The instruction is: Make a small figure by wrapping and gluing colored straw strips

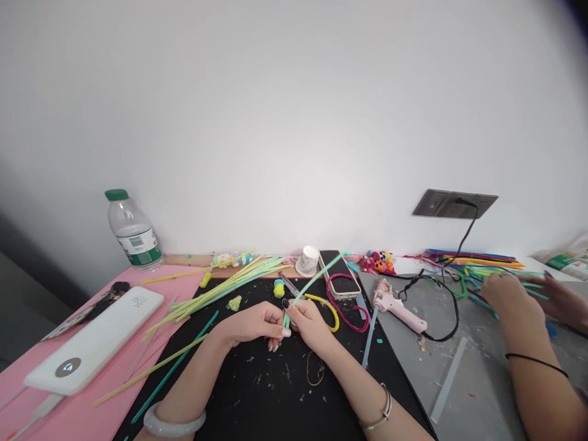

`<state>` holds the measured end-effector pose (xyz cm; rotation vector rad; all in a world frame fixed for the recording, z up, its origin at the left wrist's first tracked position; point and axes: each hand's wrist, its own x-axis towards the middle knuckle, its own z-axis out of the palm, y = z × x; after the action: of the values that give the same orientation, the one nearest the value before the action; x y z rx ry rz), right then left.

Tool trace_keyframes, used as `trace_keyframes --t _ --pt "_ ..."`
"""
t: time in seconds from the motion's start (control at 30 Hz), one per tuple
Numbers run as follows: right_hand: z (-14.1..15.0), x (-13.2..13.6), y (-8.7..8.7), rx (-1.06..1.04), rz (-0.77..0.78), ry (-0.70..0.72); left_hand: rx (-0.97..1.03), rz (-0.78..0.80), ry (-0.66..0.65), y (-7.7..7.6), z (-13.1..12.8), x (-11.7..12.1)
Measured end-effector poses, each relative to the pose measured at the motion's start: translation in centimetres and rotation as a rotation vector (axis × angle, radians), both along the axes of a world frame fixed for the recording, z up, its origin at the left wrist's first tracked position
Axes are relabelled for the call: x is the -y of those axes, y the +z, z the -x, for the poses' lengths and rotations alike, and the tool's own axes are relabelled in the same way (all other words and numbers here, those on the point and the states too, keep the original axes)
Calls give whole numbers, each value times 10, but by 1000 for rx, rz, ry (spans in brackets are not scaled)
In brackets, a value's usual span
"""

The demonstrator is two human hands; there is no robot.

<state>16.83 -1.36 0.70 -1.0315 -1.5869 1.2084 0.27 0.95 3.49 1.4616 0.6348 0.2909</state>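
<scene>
A light green pipe cleaner (316,280) is pinched between my two hands over the black mat (271,404); its lower part is folded, and its free end points up and right. My left hand (264,321) closes on the folded part from the left. From the other side, my right hand (307,321) grips it with thumb and fingers. Just beyond my hands sit a small blue-and-yellow piece (278,288), a curved yellow pipe cleaner (337,315) and a looped magenta pipe cleaner (351,320). Left of them lies a bunch of yellow and green pipe cleaners (225,288).
A phone (340,275) and paper cup (307,261) stand near the wall. Right are a pink glue gun (397,309) with its cord and another person's hand (512,297) among pipe cleaners. Left are a white power bank (98,337) and a bottle (135,236).
</scene>
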Motion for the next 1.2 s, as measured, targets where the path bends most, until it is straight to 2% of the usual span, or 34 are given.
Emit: trace_keyframes --t 0.23,0.33,0.4,0.5,0.57,0.63,0.77,0.83,1.2 --pt "2 5 9 -15 17 68 -83 55 -121 1 2 3" --pt "2 3 9 -14 40 24 -79 24 -84 3 0 3" --pt "1 0 8 -59 45 -93 -35 -62 49 3 -3 2" --pt "-1 -4 6 -133 12 -296 40 -255 317 3 -10 1" --pt "-2 -5 5 -145 -19 -367 33 -367 442 1 -14 1" --pt "-2 -4 5 -154 -29 -397 -24 -491 509 -1 -17 2" --pt "2 -1 6 -193 -2 -420 -134 -816 528 -5 -17 6" --pt "3 0 5 -196 -5 -425 -154 -914 518 -7 -16 6" --pt "3 0 0 -170 -37 -401 -200 -1111 530 -16 -11 6"
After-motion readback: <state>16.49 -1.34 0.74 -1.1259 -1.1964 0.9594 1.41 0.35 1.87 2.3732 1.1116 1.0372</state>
